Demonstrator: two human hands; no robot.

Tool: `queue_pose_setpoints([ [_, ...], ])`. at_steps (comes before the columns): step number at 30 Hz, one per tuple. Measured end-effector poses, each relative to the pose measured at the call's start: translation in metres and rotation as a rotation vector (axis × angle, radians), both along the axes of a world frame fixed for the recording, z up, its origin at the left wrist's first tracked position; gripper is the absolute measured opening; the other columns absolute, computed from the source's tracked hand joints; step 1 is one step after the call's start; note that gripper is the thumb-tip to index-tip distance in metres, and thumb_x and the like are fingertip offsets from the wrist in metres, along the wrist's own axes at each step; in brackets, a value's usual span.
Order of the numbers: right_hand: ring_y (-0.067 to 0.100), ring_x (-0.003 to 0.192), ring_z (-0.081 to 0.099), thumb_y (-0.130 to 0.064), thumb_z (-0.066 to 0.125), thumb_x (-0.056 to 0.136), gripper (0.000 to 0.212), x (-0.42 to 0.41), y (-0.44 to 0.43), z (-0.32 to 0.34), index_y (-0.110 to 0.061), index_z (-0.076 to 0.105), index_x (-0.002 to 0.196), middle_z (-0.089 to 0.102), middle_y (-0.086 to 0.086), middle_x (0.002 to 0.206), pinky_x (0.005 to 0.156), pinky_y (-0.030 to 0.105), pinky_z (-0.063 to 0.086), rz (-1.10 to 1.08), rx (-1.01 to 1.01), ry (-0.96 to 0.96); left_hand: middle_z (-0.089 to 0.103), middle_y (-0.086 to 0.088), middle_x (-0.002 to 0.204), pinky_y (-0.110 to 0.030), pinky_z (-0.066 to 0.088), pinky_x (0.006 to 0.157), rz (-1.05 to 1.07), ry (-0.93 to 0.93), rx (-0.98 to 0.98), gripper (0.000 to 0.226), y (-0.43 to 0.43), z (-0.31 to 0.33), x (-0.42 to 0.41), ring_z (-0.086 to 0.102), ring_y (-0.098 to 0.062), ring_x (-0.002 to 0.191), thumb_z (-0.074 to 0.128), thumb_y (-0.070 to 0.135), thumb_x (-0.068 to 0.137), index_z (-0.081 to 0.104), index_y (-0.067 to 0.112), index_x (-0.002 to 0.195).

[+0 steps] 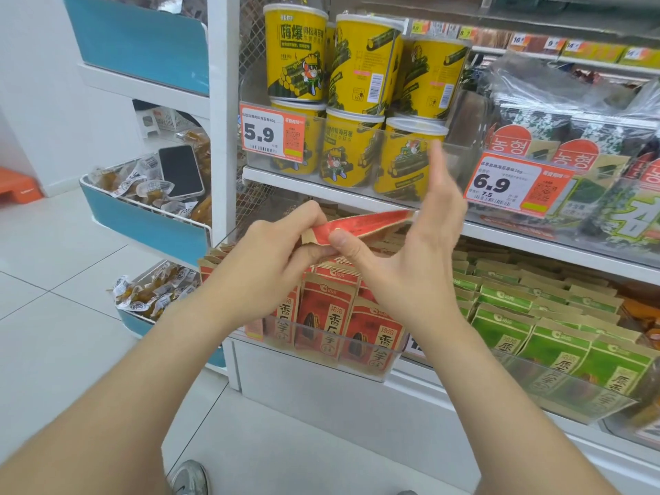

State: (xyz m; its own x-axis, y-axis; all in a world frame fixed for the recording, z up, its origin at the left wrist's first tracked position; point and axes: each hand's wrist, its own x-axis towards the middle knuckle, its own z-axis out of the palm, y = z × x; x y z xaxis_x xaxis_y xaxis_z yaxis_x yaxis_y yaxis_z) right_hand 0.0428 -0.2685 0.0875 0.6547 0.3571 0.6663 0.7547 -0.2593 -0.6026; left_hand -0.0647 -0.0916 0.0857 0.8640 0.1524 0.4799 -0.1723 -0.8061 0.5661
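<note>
Both forearms point(150, 369) reach above the tray point(332, 355) of red packs. Left hand point(282, 241) pinches one end of a packet point(371, 225), held flat. Right hand point(421, 244) is blurred; it seems open, thumb touching the packet. Better turn it upright and slide it into the row, avoiding the shelf point(321, 185) and cans point(296, 55) above.

Red-and-kraft-brown packet point(371, 225) — yellow tubs point(296, 55)

Bright even store light, faint shadows, glare on clear bin fronts point(459, 155), right grip point(421, 244) motion-blurred, w/ fisheye edges.
</note>
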Motion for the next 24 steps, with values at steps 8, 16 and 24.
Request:
queue_pose_setpoints([
  [8, 0.005, 0.100, 0.070, -0.038, 0.082, 0.094, 0.017, 0.008, 0.005, -0.008, -0.025, 0.083, 0.105, 0.079, -0.016, 0.101, 0.094, 0.043, 0.054, 0.205, -0.105, -0.123, 0.078, 0.003, 0.089, -0.050, 0.060, 0.075, -0.052, -0.125, -0.177, 0.008, 0.000, 0.000, -0.001, 0.075, -0.022, 0.084, 0.068, 0.021, 0.105, 0.066, 0.021, 0.097],
  [16, 0.004, 0.079, 0.076, -0.037, 0.083, 0.094, 0.011, 0.004, -0.001, 0.008, -0.028, 0.086, 0.091, 0.079, -0.019, 0.079, 0.074, 0.027, 0.058, 0.181, 0.037, 0.089, 0.079, 0.000, 0.095, -0.039, 0.063, 0.080, -0.083, -0.145, -0.319, 0.011, -0.005, 0.005, 0.002, 0.078, -0.018, 0.092, 0.057, 0.008, 0.110, 0.067, 0.013, 0.109],
  [24, 0.011, 0.070, 0.069, -0.037, 0.070, 0.102, 0.027, 0.013, 0.000, -0.003, -0.020, 0.084, 0.087, 0.077, -0.011, 0.077, 0.069, 0.040, 0.055, -0.001, -0.049, -0.275, 0.080, -0.005, 0.085, -0.035, 0.061, 0.071, 0.033, -0.051, -0.461, 0.036, -0.012, 0.009, 0.002, 0.078, -0.021, 0.078, 0.048, 0.041, 0.112, 0.067, 0.014, 0.096],
])
